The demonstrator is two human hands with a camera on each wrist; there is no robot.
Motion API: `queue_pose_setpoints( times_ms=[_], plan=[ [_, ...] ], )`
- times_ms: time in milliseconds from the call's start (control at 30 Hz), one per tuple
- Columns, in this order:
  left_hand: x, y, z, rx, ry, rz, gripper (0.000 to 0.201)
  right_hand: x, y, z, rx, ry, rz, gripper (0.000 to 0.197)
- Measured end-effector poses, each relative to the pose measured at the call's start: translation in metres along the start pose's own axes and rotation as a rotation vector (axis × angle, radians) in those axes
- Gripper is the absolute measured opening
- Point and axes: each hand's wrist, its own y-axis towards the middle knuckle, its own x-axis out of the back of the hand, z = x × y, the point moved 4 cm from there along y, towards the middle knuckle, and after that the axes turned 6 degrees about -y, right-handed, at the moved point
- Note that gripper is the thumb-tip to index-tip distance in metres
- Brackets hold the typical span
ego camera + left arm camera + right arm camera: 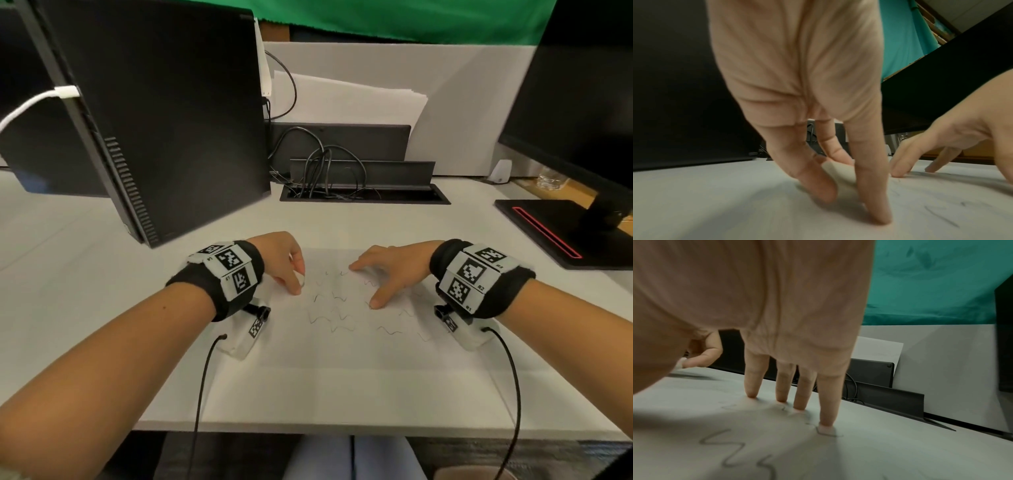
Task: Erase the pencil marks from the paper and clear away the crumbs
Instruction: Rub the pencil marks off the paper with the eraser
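Observation:
A white sheet of paper (pixel 342 353) lies flat on the desk, covered with several wavy pencil marks (pixel 337 313). My left hand (pixel 291 270) pinches a small white eraser (pixel 301 278) and holds it down on the sheet's upper left part, beside the marks. From the left wrist view the eraser (pixel 840 173) sits between curled fingers (pixel 873 194) whose tips touch the paper (pixel 735 203). My right hand (pixel 380 274) is spread flat, its straight fingers (pixel 828 402) pressing the paper (pixel 879 451) among the marks (pixel 731 449). I cannot make out any crumbs.
A black computer tower (pixel 164 113) stands close behind my left hand. A cable tray (pixel 363 192) with wires is set into the desk behind the paper. A monitor with its black base (pixel 561 229) stands at the right. The desk's front edge (pixel 342 428) is near me.

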Motion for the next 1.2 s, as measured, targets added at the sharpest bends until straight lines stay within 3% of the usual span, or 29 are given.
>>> queue_pose_setpoints(
  times_ms=[300, 433, 800, 933, 1200],
  plan=[
    [0.0, 0.02, 0.001, -0.049, 0.012, 0.093, 0.025, 0.005, 0.007, 0.002, -0.002, 0.029, 0.047, 0.085],
    [0.002, 0.021, 0.009, -0.043, -0.015, 0.121, 0.02, 0.006, 0.018, 0.021, 0.064, 0.052, 0.01, 0.086],
    [0.011, 0.021, 0.01, -0.087, -0.084, 0.024, 0.017, -0.004, 0.024, 0.036, 0.092, -0.059, 0.05, 0.102],
    [0.003, 0.021, 0.002, -0.125, -0.047, 0.047, 0.017, -0.004, 0.026, 0.035, 0.087, -0.07, 0.053, 0.105],
    [0.003, 0.02, 0.0, -0.161, 0.013, -0.036, 0.019, -0.004, 0.03, 0.034, 0.104, -0.146, 0.045, 0.109]
  ],
)
